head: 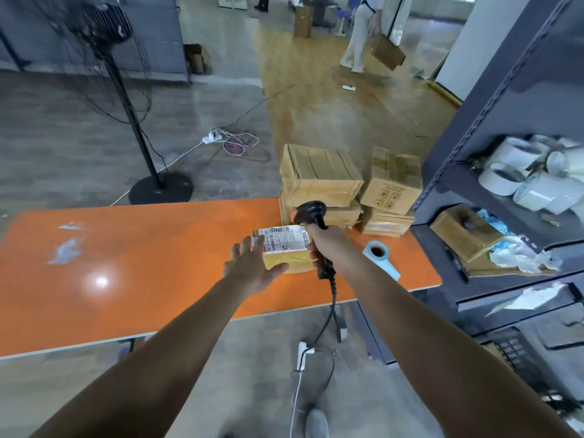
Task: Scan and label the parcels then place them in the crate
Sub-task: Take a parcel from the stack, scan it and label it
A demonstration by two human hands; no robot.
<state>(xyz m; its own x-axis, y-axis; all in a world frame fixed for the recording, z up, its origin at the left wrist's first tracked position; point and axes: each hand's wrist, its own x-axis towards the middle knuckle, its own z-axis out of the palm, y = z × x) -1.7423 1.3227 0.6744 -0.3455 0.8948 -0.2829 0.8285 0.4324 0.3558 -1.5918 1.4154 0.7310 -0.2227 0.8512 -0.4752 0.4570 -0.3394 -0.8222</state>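
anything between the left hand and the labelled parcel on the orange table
Nothing visible does. The open left hand is at the left edge of the parcel; the scanner, gripped by the right hand, is at its right side, off that path.

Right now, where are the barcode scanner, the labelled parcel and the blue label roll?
barcode scanner (311, 211), head view, on its black head.
labelled parcel (284, 237), head view, on the white label on top.
blue label roll (386, 251), head view, on its round end face.

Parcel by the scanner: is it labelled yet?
Labelled: a white barcode label lies across the top of the parcel on the orange table.
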